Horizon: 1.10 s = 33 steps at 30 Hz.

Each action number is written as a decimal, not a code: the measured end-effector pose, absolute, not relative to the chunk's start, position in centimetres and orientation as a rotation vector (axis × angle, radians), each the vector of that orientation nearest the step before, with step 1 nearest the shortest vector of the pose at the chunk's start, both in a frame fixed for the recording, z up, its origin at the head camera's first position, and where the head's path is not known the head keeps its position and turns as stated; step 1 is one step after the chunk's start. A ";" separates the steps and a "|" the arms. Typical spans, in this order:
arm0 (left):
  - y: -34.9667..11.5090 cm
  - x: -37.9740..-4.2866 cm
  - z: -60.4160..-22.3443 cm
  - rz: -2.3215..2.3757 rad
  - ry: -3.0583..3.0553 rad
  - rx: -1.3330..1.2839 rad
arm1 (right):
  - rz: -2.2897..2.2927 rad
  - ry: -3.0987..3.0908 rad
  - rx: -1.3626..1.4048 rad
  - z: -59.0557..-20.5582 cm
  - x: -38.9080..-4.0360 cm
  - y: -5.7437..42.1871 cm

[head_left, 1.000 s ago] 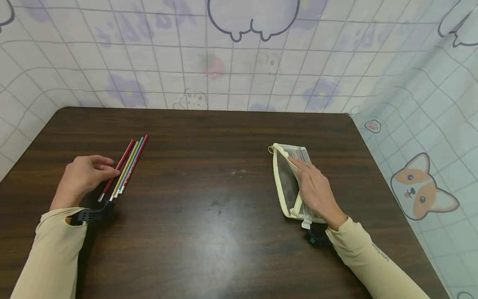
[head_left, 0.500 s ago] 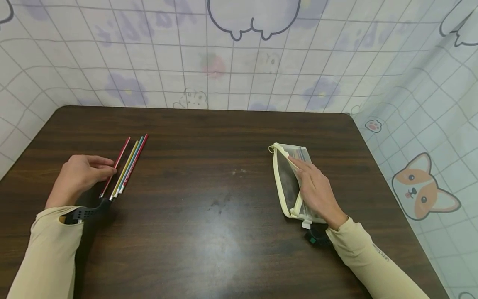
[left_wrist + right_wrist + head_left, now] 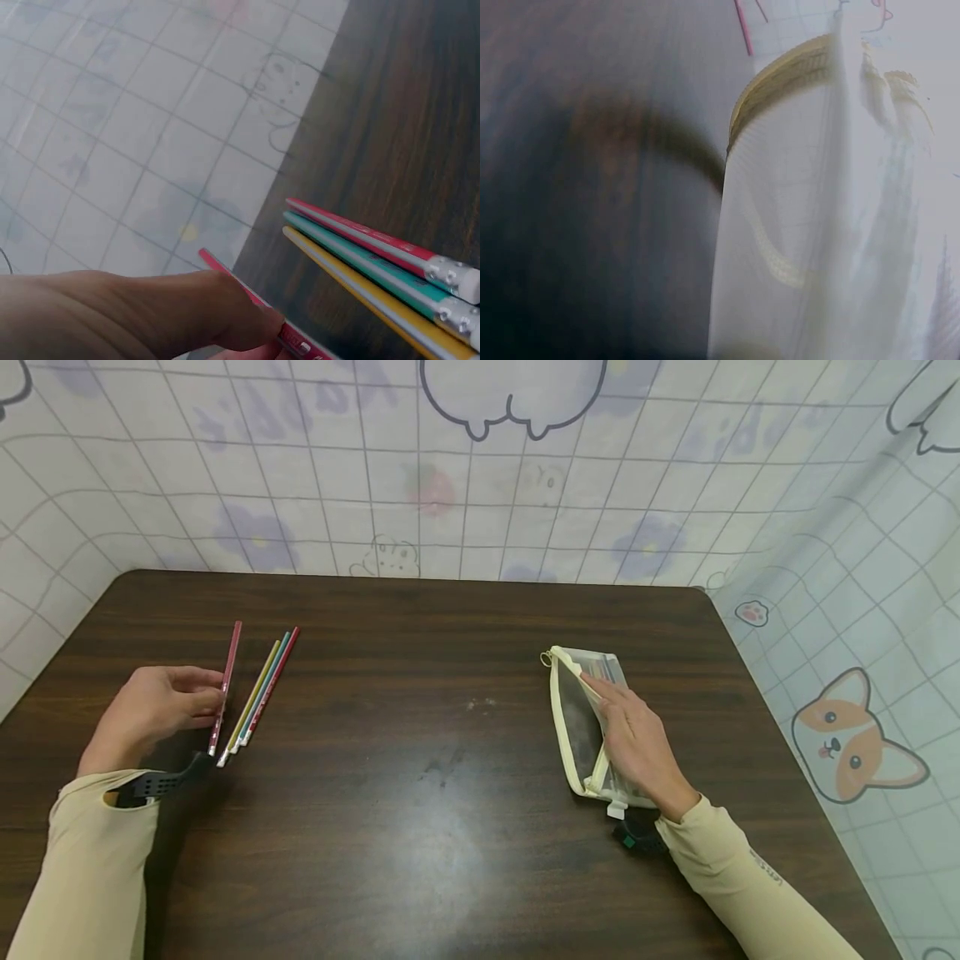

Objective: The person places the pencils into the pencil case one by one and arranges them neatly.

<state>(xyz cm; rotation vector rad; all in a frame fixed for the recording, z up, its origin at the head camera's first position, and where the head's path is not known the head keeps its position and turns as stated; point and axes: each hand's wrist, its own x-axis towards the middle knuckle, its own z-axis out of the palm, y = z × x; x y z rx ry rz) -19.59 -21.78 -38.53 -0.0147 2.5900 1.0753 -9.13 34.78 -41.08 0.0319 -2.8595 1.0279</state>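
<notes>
"What are the fingers doing?"
"The left hand (image 3: 153,706) pinches a red pencil (image 3: 232,652), left of three other pencils (image 3: 260,693) on the table (image 3: 420,693). The right hand (image 3: 637,739) lies with fingers extended on the open pouch (image 3: 557,722)."
"Any change?"
"The held pencil's far end has swung left, away from the three. The right hand hasn't moved."

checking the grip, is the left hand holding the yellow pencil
No, the left hand pinches a red pencil, while the yellow pencil lies on the table.
</notes>
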 end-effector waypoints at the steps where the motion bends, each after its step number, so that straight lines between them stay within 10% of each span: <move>1: -21.8 -19.6 -38.5 1.086 2.581 -0.012 | 1.028 -2.860 0.031 -41.1 -9.1 34.8; 33: -16.0 -20.5 -37.7 1.702 2.216 0.121 | 1.032 -2.865 -0.005 -40.9 -9.0 34.8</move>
